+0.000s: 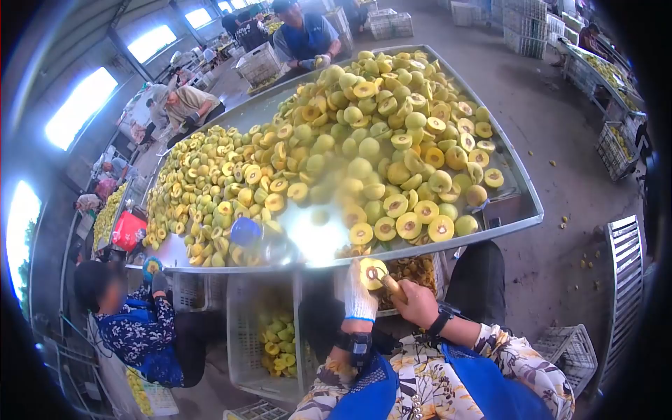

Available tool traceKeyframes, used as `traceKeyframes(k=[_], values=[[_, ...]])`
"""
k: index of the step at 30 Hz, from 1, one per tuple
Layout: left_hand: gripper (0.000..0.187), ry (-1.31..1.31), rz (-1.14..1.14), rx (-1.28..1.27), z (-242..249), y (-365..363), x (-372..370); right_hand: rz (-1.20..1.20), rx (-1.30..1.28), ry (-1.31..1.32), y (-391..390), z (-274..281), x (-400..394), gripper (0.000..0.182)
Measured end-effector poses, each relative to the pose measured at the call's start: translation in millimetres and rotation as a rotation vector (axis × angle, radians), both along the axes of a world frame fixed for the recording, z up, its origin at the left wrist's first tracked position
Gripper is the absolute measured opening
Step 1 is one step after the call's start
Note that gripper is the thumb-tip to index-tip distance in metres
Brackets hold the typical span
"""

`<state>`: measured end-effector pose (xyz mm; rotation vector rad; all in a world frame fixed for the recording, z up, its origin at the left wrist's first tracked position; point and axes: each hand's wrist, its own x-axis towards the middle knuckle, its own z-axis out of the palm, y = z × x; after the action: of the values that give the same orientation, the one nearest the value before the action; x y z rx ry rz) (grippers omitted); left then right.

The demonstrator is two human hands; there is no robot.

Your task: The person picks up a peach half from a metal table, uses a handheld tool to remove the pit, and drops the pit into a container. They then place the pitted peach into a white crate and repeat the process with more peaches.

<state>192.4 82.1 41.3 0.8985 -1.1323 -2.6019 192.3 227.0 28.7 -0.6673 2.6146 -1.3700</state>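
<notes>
So the left hand [360,290], in a white glove, is clamping onto a halved yellow fruit [373,274], cut face up, just off the near edge of the worktop [500,227]. The right hand [414,304] is bare and is closing around the wooden handle of a small tool [393,287], and its thin metal end is reaching over the middle of that fruit. Can't really tell how deep it's going. Both wrists are wearing something black.

Right below the near edge of the worktop, behind the hands, a crate of brownish scraps [414,271] is peeking out. A bit left, also below that edge, a white crate [238,336] is holding yellow-green pieces [278,343].

On the worktop itself a huge pile of fruit [395,126] is spreading nearly end to end, lots of it halved with the brown centers showing. Some blue thing [246,231] is sitting near the front, going blurry beside a patch of glare.

By the worktop's left end a red container [129,231] is standing, and a seated co-worker [140,329] in a blue patterned top is holding something round. Across the worktop, a person in blue [304,35] is leaning over the far edge. Off to its right, a slatted metal rack [625,280] is standing near the floor crate [570,353].
</notes>
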Motion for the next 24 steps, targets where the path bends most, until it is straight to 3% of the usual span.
traceKeyframes(k=[4,6,12,24], values=[[0.034,0.039,-0.049,0.018,-14,1,2,0.012,0.001,0.005,1,-8,0,0.029],[0.034,0.094,-0.072,-0.159,-15,5,4,0.023,0.007,-0.008,2,-14,1,0.030],[0.034,-0.014,0.012,-0.031,-5,16,0,0.056,0.031,-0.027,4,-10,10,0.033],[0.035,0.094,0.006,-0.210,-13,19,5,0.052,0.033,-0.042,0,-19,15,0.034]])
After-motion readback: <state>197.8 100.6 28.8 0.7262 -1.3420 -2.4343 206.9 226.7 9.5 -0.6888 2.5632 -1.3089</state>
